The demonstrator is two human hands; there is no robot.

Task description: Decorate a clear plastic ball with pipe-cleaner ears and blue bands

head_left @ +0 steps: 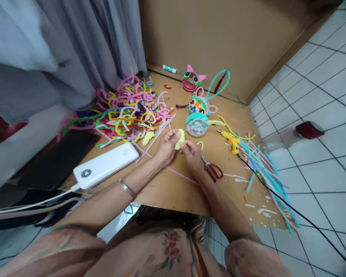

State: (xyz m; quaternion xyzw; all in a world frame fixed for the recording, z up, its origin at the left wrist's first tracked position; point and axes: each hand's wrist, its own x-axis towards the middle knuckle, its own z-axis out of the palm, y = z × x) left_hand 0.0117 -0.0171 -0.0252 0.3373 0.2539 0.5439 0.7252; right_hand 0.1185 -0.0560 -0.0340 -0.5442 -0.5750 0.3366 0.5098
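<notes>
Between my two hands is a pale yellow piece of bent pipe cleaner, held upright over the middle of the table. My left hand pinches it from the left with thumb and fingers. From the right, the fingertips of my right hand grip its lower edge. A similar yellow pipe-cleaner piece lies to the left. Just beyond my hands sits a round clear ball with a turquoise rim. Red-handled scissors lie beside my right hand, partly covered by it.
Tangled colourful pipe cleaners heap up at the left, behind a white power bank. Decorated pipe-cleaner heads stand at the back. A yellow glue gun with a black cord and straight pipe cleaners lie right, overhanging the edge.
</notes>
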